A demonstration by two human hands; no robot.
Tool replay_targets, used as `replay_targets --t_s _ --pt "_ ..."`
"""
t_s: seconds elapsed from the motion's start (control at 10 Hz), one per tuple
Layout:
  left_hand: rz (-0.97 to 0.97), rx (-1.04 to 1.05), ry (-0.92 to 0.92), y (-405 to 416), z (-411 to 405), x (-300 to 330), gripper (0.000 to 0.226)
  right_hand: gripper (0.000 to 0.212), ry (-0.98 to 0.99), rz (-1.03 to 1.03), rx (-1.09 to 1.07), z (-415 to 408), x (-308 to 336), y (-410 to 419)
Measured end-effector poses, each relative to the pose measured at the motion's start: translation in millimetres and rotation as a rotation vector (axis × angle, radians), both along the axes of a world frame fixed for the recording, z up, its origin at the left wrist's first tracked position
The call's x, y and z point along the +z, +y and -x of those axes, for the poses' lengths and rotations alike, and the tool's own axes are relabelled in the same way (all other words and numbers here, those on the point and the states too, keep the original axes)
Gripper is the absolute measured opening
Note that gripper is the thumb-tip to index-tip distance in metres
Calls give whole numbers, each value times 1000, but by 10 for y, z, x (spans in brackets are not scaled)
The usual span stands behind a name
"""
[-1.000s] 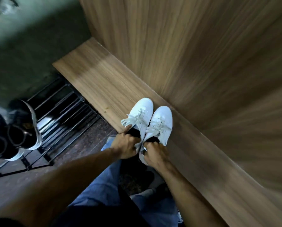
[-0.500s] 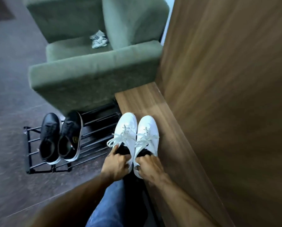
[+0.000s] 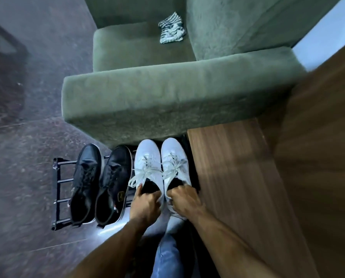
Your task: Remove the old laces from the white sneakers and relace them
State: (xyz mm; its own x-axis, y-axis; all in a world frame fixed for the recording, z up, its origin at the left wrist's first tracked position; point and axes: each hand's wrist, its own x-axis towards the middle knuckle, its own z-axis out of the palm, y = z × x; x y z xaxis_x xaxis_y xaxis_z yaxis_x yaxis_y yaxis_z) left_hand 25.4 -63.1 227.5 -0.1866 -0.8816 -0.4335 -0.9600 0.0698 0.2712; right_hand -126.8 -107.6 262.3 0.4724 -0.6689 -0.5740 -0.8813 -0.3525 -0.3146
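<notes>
The left hand [image 3: 145,205] grips the left sneaker [image 3: 147,167] at its collar, fingers curled in. The right hand [image 3: 184,199] grips the right sneaker [image 3: 174,163] likewise, beside black shoes [image 3: 99,183].

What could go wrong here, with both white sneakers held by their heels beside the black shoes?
1. The left hand and right hand each grip a white sneaker only at the heel, so the pair could tip or slip.
2. The laces are still tied in loose bows, and one loop hangs near the black shoes on the rack, where it might snag.
</notes>
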Motion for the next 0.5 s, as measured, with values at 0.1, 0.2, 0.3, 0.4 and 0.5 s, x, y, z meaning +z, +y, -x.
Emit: replay_targets --t_s 0.1,0.2,0.3,0.4,0.5 --pt "-47 -37 -9 14 -49 -307 36 20 47 -44 64 -57 -250 -36" --pt "-184 -76 -83 10 -32 -416 8 22 79 -98 69 -118 -431 8" --pt "-288 -99 -143 -62 7 -450 18 26 107 -134 36 -133 -465 5" --pt "-346 -79 -173 -104 87 -343 27 28 81 -181 -6 -95 -337 -10" --pt "-320 -25 -231 -111 172 -145 31 25 35 -130 -80 12 -115 -43"
